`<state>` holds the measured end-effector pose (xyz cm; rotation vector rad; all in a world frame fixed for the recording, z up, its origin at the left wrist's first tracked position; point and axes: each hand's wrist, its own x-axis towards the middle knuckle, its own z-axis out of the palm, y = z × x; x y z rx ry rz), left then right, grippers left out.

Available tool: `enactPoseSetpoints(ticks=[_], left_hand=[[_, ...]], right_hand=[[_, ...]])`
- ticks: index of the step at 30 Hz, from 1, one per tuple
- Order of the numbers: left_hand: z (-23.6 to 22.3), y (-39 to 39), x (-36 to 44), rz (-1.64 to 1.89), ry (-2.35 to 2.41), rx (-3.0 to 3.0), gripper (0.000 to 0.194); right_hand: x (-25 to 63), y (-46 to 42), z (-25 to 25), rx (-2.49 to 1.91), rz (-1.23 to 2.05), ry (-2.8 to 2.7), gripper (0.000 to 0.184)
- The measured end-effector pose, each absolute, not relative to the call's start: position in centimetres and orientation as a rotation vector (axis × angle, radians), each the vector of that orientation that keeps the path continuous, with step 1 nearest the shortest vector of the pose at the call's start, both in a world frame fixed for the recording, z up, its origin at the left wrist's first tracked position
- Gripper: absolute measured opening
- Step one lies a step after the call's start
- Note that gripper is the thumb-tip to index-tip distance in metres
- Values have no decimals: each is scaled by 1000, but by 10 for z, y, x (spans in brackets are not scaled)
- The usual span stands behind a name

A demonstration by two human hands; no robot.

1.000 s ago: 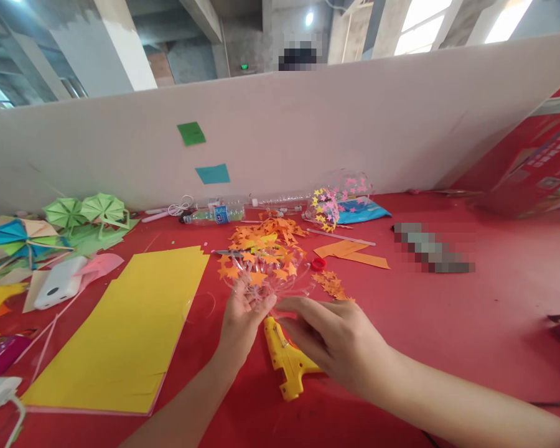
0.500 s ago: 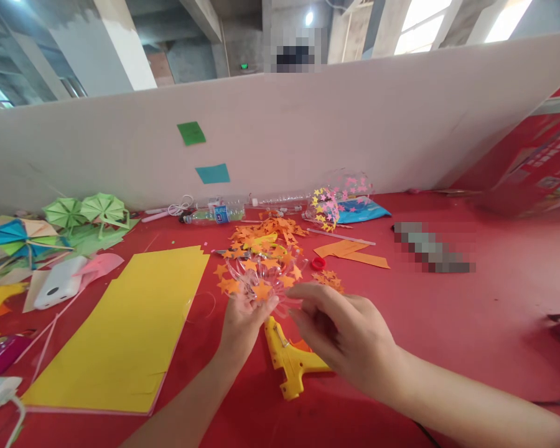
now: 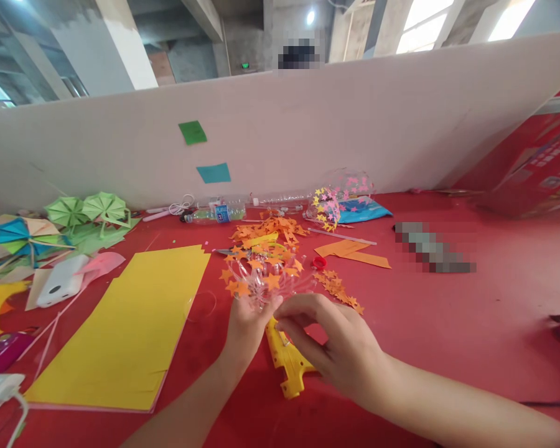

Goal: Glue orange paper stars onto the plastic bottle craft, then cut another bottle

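My left hand [image 3: 245,326] grips a clear plastic bottle cut into thin curving strips [image 3: 257,290], dotted with orange paper stars. My right hand [image 3: 343,348] is close beside it, thumb and forefinger pinched near the left thumb. What lies between those fingertips, if anything, is too small to make out. Under my right hand a yellow glue gun [image 3: 287,361] lies on the table, its rear part covered by the hand. Loose orange stars [image 3: 338,289] are scattered just beyond my right hand, and a bigger heap of orange stars [image 3: 280,229] lies behind the cut bottle.
Yellow paper sheets [image 3: 130,317] lie at left, with green folded paper umbrellas [image 3: 103,208] behind. A labelled bottle [image 3: 221,213] and a star-covered clear bottle [image 3: 324,208] rest along the white partition [image 3: 280,130]. Orange paper strips [image 3: 354,254] and a red ring [image 3: 318,262] are right of centre.
My right hand has moved slightly left and down from the strips toward my left thumb. The cut bottle has turned a little in my left hand. More loose stars beyond my right hand show now.
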<state>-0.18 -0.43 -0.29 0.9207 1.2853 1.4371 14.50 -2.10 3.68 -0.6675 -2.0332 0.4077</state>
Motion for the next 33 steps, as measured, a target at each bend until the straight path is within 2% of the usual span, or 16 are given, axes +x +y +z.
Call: enactPoseSetpoints(ticks=[4, 12, 19, 25, 33], left_hand=[[-4, -5, -2, 1384, 1295, 938, 51], [-4, -6, -3, 1422, 1230, 904, 45], [-3, -4, -1, 1422, 1288, 859, 43], [-1, -4, -1, 1438, 1227, 869, 51], [-6, -5, -5, 1381, 1237, 946, 38]], right_hand=[[146, -20, 42, -655, 394, -2017, 10], [147, -17, 46, -539, 399, -2007, 21], [147, -15, 46, -528, 396, -2024, 15], [147, -17, 44, -531, 307, -2083, 14], [147, -17, 46, -540, 388, -2053, 15]])
